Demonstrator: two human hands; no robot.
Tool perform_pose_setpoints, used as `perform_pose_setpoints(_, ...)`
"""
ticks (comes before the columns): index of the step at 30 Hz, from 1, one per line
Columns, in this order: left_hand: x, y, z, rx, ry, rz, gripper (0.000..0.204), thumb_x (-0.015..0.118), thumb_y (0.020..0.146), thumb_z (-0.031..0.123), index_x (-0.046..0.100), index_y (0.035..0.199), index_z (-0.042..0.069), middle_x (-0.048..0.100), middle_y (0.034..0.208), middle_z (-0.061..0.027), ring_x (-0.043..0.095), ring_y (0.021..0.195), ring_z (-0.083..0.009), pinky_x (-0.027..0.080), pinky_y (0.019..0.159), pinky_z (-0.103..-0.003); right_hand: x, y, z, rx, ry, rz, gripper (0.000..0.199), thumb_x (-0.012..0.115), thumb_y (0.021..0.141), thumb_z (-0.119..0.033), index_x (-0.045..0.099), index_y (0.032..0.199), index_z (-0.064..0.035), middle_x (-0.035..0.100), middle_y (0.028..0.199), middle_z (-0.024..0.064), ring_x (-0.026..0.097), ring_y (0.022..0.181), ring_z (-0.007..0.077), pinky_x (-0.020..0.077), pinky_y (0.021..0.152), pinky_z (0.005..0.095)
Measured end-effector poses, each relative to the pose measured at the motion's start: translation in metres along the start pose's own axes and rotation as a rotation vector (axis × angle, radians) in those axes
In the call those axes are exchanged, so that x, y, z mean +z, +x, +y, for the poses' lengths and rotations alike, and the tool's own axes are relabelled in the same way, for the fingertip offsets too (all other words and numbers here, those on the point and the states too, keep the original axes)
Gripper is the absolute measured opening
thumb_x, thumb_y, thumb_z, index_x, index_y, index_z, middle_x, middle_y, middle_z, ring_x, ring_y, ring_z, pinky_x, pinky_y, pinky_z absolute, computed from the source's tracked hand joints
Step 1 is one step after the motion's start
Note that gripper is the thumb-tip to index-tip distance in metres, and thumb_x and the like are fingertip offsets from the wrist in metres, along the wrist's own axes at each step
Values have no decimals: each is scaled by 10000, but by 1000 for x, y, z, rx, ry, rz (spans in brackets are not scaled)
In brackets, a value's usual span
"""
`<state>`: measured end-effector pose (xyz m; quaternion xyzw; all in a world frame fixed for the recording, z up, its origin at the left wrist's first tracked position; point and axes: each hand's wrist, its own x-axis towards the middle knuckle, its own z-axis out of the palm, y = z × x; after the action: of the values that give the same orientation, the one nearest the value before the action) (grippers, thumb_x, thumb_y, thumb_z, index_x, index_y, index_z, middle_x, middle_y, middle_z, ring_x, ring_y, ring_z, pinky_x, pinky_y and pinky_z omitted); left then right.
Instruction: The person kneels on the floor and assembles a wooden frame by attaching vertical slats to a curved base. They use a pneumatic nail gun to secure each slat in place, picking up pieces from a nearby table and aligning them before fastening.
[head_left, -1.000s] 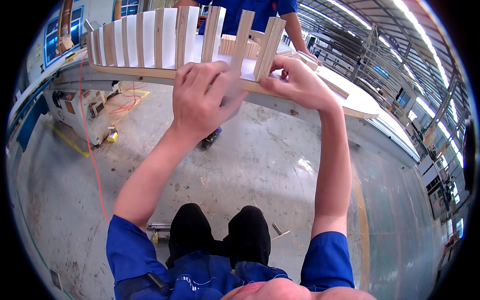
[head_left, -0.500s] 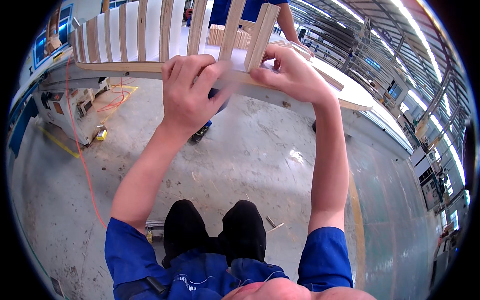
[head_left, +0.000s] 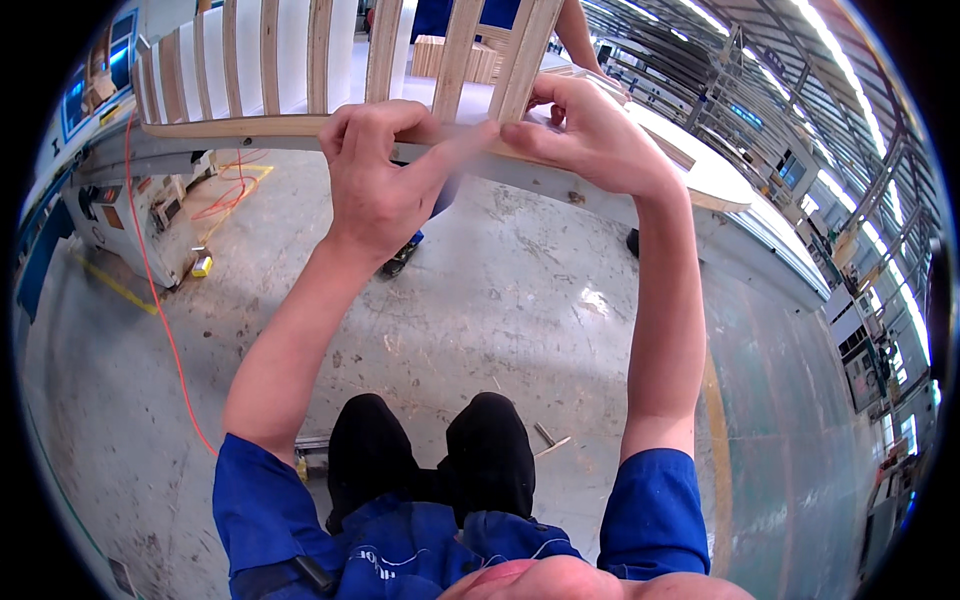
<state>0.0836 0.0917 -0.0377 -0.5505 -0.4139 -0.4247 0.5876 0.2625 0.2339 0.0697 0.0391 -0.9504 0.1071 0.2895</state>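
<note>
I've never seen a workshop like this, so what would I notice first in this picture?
First, the two bare hands at top centre: the left hand and right hand meet on the pale wooden slatted frame standing on the white worktable. Next, a thin orange cable snakes across the grey concrete floor on the left.

Left hand [head_left: 378,180] and right hand [head_left: 590,140] side by side on curved slatted pale-wood frame [head_left: 270,125]; frame on white workbench [head_left: 700,180]; grey machine [head_left: 135,215] below left.
</note>
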Motion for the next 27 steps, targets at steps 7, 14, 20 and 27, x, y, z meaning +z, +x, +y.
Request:
perform_pose_setpoints(7,7,-4,-4,-12,-49,21,489,807,723,58,776,1145,304,532,941,73,524,938,-136,308,884,-369,-1,-1,-2,8,10,-11,475,732,910,-371,733,1033,87,737,918,151,694,877,200,558,859,329)
perform_pose_setpoints(14,8,-4,-4,-18,-49,15,497,802,708,68,768,1134,322,529,943,79,512,970,-146,302,883,-392,0,-1,-1,31,-6,-5,487,736,906,-379,732,1038,89,735,927,151,697,894,206,558,865,332)
perform_pose_setpoints(20,6,-4,-3,-21,-38,3,492,795,726,80,759,1149,329,524,959,72,509,975,-159,304,882,-400,-1,-1,2,41,9,-30,510,720,905,-441,738,1086,35,712,969,90,623,862,164,482,766,302)
perform_pose_setpoints(27,7,-3,-2,-31,-44,18,533,799,736,72,740,1194,338,493,922,69,499,957,-159,302,881,-389,-3,-1,8,33,108,138,548,684,985,-464,710,1148,58,719,967,119,682,907,182,547,826,309)
